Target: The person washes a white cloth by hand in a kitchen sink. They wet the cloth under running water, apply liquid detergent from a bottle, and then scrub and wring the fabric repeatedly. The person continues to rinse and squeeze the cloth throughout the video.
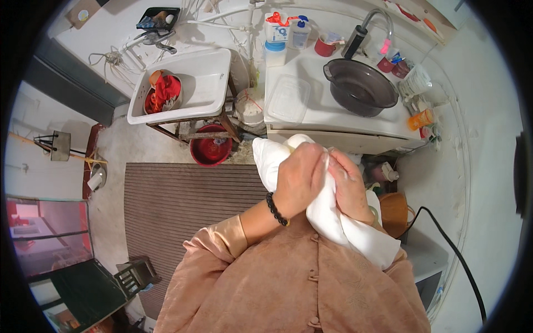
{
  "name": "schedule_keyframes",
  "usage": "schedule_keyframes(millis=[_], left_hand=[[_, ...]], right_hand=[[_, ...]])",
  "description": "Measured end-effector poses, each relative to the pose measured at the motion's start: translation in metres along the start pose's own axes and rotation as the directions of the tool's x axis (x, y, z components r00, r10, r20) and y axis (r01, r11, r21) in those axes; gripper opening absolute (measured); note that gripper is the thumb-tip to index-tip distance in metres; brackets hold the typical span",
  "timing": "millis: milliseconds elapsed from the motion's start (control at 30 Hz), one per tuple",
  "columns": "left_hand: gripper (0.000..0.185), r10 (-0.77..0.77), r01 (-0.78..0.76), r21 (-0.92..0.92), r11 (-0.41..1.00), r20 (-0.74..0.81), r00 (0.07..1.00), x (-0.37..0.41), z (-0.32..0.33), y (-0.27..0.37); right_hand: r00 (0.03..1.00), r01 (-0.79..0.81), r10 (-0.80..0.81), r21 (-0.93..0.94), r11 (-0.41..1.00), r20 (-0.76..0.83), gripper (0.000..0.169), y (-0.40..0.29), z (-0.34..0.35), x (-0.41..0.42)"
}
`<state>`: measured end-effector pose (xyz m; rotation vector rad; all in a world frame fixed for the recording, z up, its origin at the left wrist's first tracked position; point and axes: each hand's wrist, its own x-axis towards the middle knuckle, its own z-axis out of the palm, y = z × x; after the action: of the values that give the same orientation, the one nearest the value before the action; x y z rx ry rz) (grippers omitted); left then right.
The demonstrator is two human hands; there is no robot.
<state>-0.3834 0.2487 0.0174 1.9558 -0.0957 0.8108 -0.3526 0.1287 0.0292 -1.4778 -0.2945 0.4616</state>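
Observation:
A bundled white cloth [325,216] hangs between my hands in front of my chest, and its lower end lies over my right forearm. My left hand [300,177] is closed on the cloth, and a black bead bracelet circles that wrist. Against it, my right hand [349,183] grips the same cloth with bent fingers. Both hands are near the front edge of the white counter [316,123]. On the counter stands a dark grey plastic basin [366,102], beside a clear plastic lid [288,100]. Some of the cloth is hidden behind my hands.
A white sink [208,89] on a wooden stand holds a bowl with red cloth [167,88]. Below is a red basin [211,156]. A faucet [354,39], pump bottle [300,35] and red mug [325,46] line the counter's back. A brown basket [393,214] stands right.

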Motion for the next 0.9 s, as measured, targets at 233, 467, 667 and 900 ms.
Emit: schedule_keyframes(millis=[233,467,667,900], left_hand=[[0.005,0.105,-0.105,-0.001,0.994,-0.086,0.991,-0.010,0.008,0.016],[0.007,-0.195,0.190,-0.072,0.979,-0.080,0.978,-0.006,0.001,0.004],[0.009,-0.356,0.359,-0.102,0.928,0.047,0.933,0.003,0.009,-0.028],[0.008,-0.154,0.154,0.011,0.988,-0.044,0.987,0.005,0.015,-0.005]], right_hand=[[0.976,0.196,-0.213,-0.255,0.947,-0.043,0.013,0.011,-0.001,-0.002],[0.990,0.057,-0.067,-0.077,0.995,-0.123,0.011,0.020,-0.005,-0.002],[0.912,0.408,-0.387,-0.403,0.819,0.135,0.010,0.008,0.001,-0.004],[0.901,0.401,-0.431,-0.476,0.783,0.051,0.008,0.007,0.001,-0.003]])
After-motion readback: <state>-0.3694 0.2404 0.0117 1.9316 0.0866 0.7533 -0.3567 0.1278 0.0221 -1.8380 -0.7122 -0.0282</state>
